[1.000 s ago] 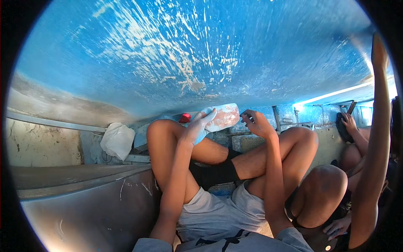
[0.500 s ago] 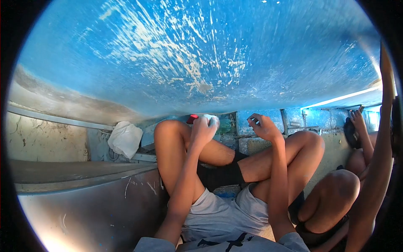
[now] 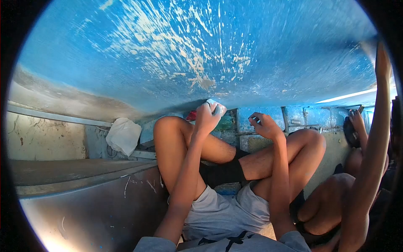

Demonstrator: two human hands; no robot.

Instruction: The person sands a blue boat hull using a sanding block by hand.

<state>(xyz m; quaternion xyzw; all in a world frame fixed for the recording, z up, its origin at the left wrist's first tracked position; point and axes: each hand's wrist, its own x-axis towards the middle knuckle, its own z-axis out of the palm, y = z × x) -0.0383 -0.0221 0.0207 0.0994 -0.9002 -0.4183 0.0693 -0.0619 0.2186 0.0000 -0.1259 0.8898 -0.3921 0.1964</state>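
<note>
Close under the blue painted surface [image 3: 155, 54], my left hand [image 3: 206, 119] is closed on a small pale folded sheet [image 3: 216, 104], its edge showing past the fingers. The paint overhead is worn through to white streaks and patches. Over my shin, my right hand [image 3: 267, 126] hangs in the air with curled fingers, apart from the surface. Something dark shows at its fingertips, too small to make out. A red object [image 3: 191, 115] lies behind my left wrist, partly hidden.
My bent legs [image 3: 273, 161] are crossed beneath my hands. A white plastic bag [image 3: 123, 136] lies at the left, above a dark curved panel [image 3: 92, 210]. Blue blocks [image 3: 260, 119] line the far side. At the right, another person's raised arm [image 3: 371, 159] reaches the surface.
My left hand has risen and moved slightly right, bringing the pale sheet up to the blue surface. My right hand stays nearly still. The other person's arm at the right has shifted left.
</note>
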